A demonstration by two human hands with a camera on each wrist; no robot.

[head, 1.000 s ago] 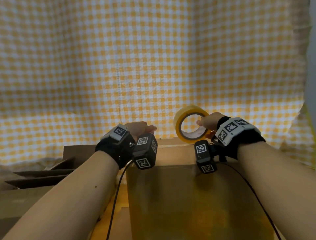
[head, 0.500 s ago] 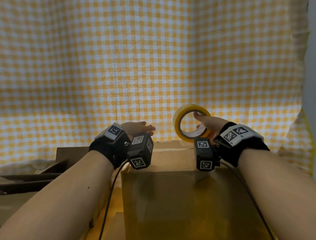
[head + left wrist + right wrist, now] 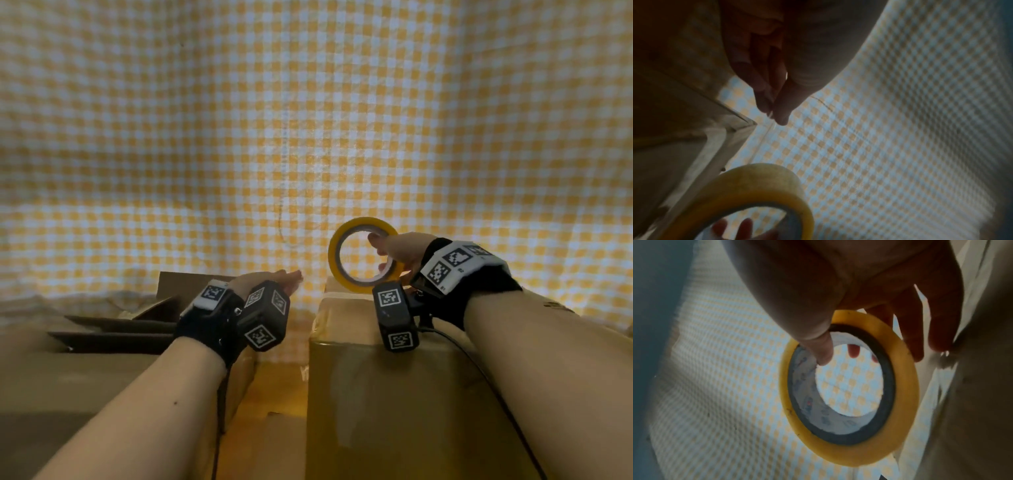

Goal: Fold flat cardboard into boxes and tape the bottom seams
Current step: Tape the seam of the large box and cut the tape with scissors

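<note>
A folded brown cardboard box (image 3: 394, 411) stands upright in front of me, right of centre. My right hand (image 3: 387, 253) holds a yellow tape roll (image 3: 333, 257) on edge above the box's far top edge. Its thumb is hooked inside the core and its fingers lie behind the roll (image 3: 906, 386). My left hand (image 3: 294, 274) hovers left of the box at the height of its top. In the left wrist view, thumb and fingers (image 3: 774, 112) pinch a thin clear strip that runs down toward the roll (image 3: 764, 183), past the box's corner (image 3: 663, 162).
Flat and half-open cardboard pieces (image 3: 113, 329) are stacked at the left, with more brown cardboard (image 3: 51, 377) under my left forearm. A yellow-and-white checked cloth (image 3: 308, 120) hangs behind everything and also covers the surface between the boxes.
The box now sits further right in view, so my left hand is beside it instead of over its top. My right thumb has slid into the roll's core.
</note>
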